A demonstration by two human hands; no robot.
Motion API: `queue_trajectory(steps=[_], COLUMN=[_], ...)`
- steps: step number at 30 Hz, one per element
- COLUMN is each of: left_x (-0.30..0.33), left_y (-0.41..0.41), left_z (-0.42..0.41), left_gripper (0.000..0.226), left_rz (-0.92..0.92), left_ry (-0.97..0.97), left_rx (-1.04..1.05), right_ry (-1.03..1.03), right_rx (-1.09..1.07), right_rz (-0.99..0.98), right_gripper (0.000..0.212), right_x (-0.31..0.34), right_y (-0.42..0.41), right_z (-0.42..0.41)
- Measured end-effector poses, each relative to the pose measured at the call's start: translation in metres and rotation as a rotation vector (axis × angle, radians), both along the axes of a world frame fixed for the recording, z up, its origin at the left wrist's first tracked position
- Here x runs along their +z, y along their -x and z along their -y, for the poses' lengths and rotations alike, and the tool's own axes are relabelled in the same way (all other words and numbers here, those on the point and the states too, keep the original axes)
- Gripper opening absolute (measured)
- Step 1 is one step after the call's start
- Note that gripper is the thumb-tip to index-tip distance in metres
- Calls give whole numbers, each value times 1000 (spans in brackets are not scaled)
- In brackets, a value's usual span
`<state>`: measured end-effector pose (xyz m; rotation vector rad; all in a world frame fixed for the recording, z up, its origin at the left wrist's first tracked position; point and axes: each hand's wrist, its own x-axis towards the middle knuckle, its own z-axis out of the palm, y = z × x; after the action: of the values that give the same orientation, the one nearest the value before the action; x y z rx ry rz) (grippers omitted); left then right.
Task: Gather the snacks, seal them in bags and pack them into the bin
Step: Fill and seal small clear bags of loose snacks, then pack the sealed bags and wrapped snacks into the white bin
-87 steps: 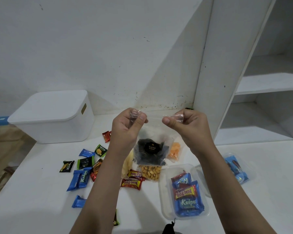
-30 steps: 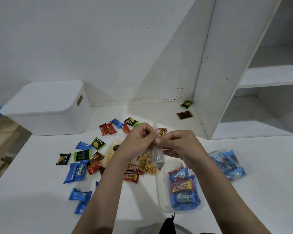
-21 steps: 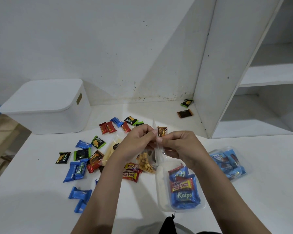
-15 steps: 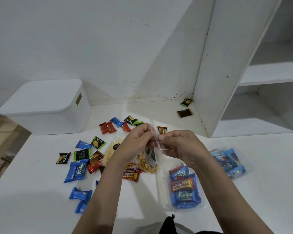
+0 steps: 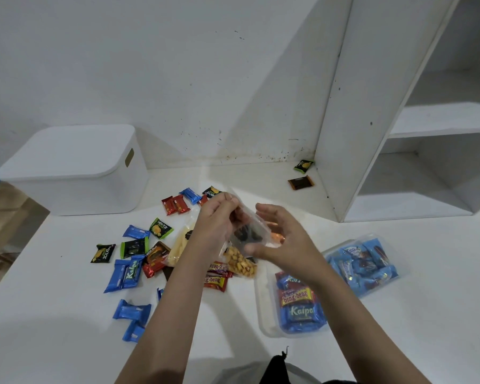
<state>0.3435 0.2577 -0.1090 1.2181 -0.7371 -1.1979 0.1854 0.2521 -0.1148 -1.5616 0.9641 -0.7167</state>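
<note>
Left hand (image 5: 215,221) pinches clear bag (image 5: 250,234) top; right hand (image 5: 281,239) spread, thumb under it. Bag above bench (image 5: 399,314) centre; lidded bin (image 5: 75,170) at 10 o'clock.

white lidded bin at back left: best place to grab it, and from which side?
Use the slot handle cut into the end wall of the white bin that faces the snacks, coming from that side. A matching slot on the far end is likely but hidden; the lid looks smooth, with no knob.
</note>
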Motion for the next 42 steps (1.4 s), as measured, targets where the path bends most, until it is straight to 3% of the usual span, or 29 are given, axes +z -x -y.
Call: queue_trajectory(steps=[1, 3, 6, 7, 9, 11, 13, 16, 21, 26, 30, 34, 42], left_x=[3, 10, 9, 4, -14, -35, -61, -98, -134, -133, -114, -92, -52], left_y=[1, 3, 0, -5, -20, -35, -42, -42, -55, -79, -125, -193, -373], left_z=[-2, -5, -10, -12, -14, -20, -27, -39, -47, -51, -54, -55, -49], left_gripper=[19, 19, 11, 7, 24, 49, 60, 42, 31, 38, 34, 32, 54], left_rz=[-18, -37, 45, 134, 394, 598, 632, 630, 642, 574, 538, 554, 670], left_ry=[24, 49, 26, 3, -87, -257, -452, -558, -549, -429, -333, -281, -189], left_rx=[-8, -26, 49, 106, 147, -25, -266, -350, -230, -155, -113, 37, 405], right_ry=[60, 126, -35, -82, -144, -232, -364, -502, -516, -306, -171, -90, -5], right_rx=[-9, -140, -419, -469, -495, -511, -527, -538, -657, -789, -822, -704, -459], right_rz=[-59, -46, 106, 113, 75, 40, 40, 7, -32, -34, -36, -26, -17], right_gripper=[67, 35, 7, 8, 7, 4, 3, 7, 45, 63, 59, 49, 45], right_x=[-7, -22, -36, -41, -52, -65, -82, -104, -106, -91, -72, -52, -20], right_y=[-3, -13, -23, -25, -26, -29, -36, -48, -64, -87, -132, -202, -352], right_z=[-4, -6, 2, 6, 13, 18, 20, 16, 5, -5, -12, -16, 17])
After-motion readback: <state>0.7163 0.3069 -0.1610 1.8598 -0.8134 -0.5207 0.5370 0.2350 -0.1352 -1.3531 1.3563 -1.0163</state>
